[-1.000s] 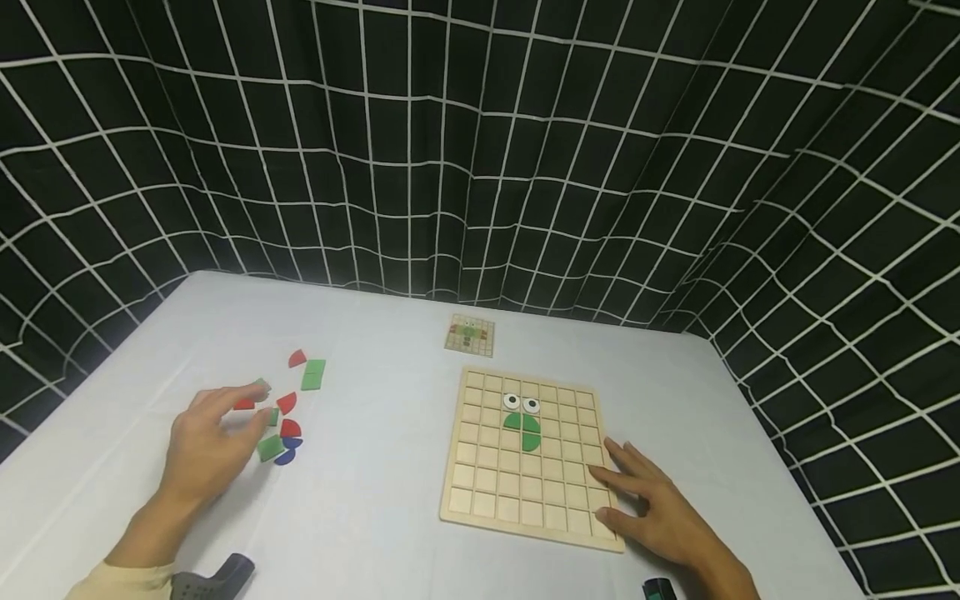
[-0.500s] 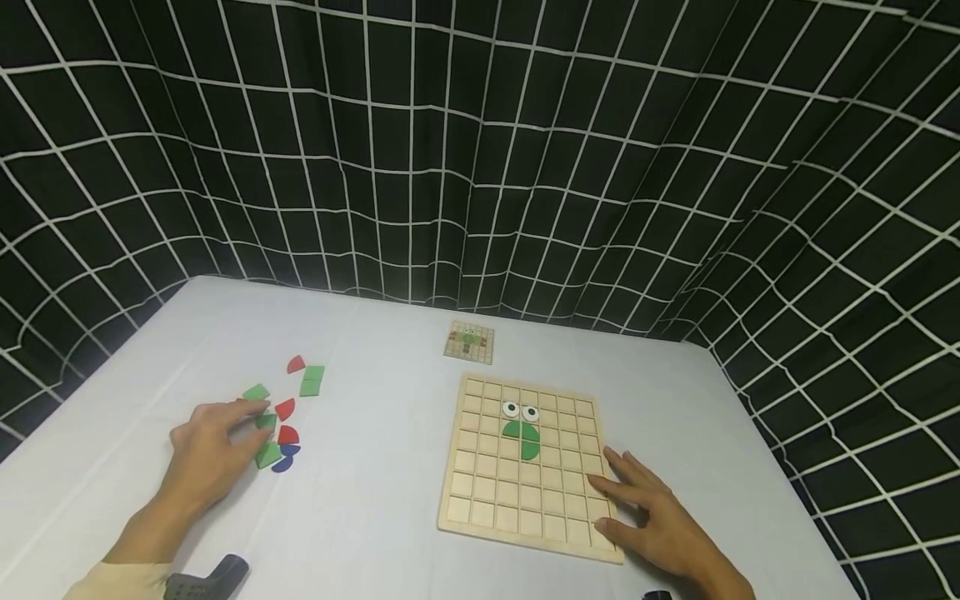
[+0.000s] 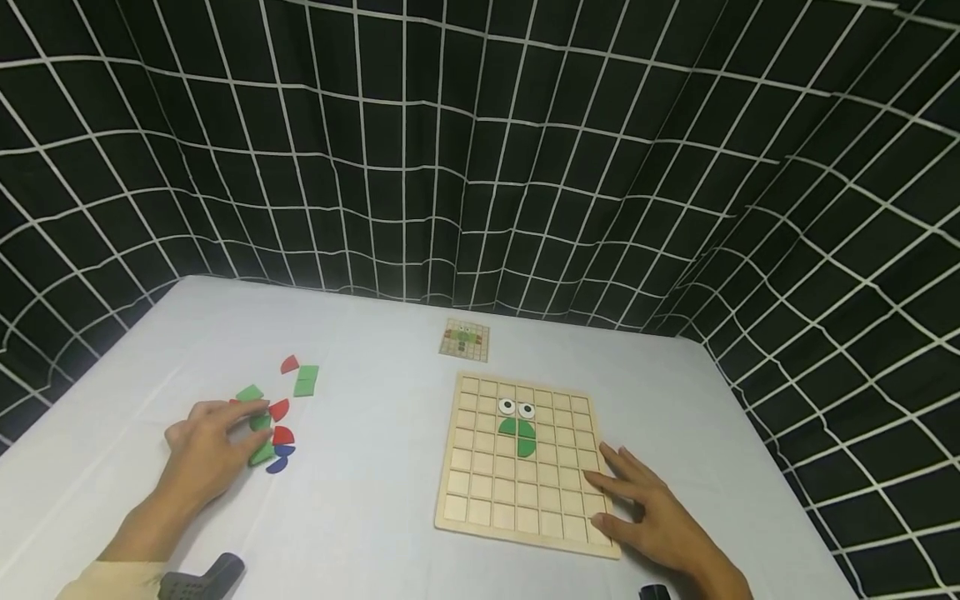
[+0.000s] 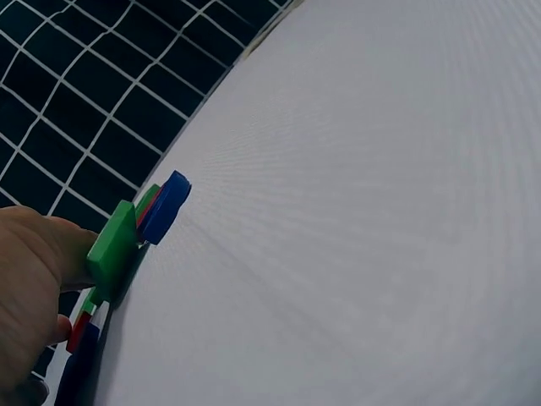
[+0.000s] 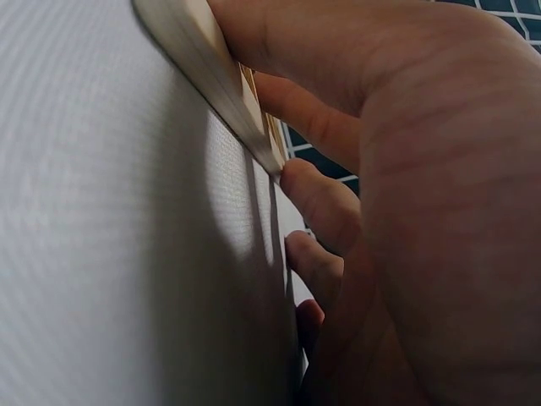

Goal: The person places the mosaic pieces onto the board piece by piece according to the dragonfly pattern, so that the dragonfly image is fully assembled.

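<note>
In the head view my left hand (image 3: 206, 454) is low over loose coloured tiles at the left. Its curved thumb and index finger are at either side of a green tile (image 3: 259, 422), pinching it close to the table. Another green tile (image 4: 114, 249) is right by the thumb in the left wrist view, with a blue tile (image 4: 166, 207) beyond. My right hand (image 3: 648, 510) rests with spread fingers on the right edge of a wooden grid board (image 3: 495, 487). Two eye tiles (image 3: 517, 408) and several green curved tiles (image 3: 527, 438) lie on the board.
A small pattern card (image 3: 463, 340) lies behind the board. Red quarter-round tiles (image 3: 282, 435), blue tiles (image 3: 277, 464) and green rectangular tiles (image 3: 306, 381) lie about the left hand. Black curtains with a white grid (image 3: 405, 158) surround the white table (image 3: 360, 467).
My left thumb and index finger have come down around the green tile among the loose pieces. The right hand stays on the board's edge. The head view has shifted slightly.
</note>
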The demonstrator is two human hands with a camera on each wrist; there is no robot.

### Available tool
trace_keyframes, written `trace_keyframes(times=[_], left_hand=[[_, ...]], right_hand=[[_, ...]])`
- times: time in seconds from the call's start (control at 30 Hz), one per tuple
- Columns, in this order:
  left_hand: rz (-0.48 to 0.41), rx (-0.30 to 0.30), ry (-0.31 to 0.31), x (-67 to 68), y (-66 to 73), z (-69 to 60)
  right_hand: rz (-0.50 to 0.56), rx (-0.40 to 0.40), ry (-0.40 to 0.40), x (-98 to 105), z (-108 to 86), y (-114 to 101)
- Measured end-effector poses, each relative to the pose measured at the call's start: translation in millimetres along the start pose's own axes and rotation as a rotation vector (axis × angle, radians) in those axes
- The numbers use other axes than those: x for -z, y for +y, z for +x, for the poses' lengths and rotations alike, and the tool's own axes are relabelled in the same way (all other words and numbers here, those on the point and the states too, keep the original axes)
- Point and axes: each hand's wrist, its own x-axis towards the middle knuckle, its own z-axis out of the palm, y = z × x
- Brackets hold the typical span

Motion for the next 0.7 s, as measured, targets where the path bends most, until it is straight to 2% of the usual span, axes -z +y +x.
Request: trace_keyframes(times=[0.23,0.33,0.4,0.57,0.7], left_hand=[[-0.005,-0.039,0.032,-0.8,1.9,2.6],[-0.019,-0.062,0.088,-0.2,4.6,0.8],[-0.027,-0.09,0.154,0.3,6.9,-0.8],[-0.09,-0.242,0.317,1.8,13.7,-2.4],[-0.158,-0.363,0.373,3.1,22.3,1.0]], right_hand=[[0.01,-0.003,0.003,0.2,-1.0,0.9],[0.011,0.011,0.008,0.1,-0.4,1.6],[0.012,0.017,0.008,0.3,0.8,1.3],[0.004,-0.003,-0.001,0.0,1.0,-0.2],[-0.008,-0.028,-0.009,0.1,1.5,0.0]])
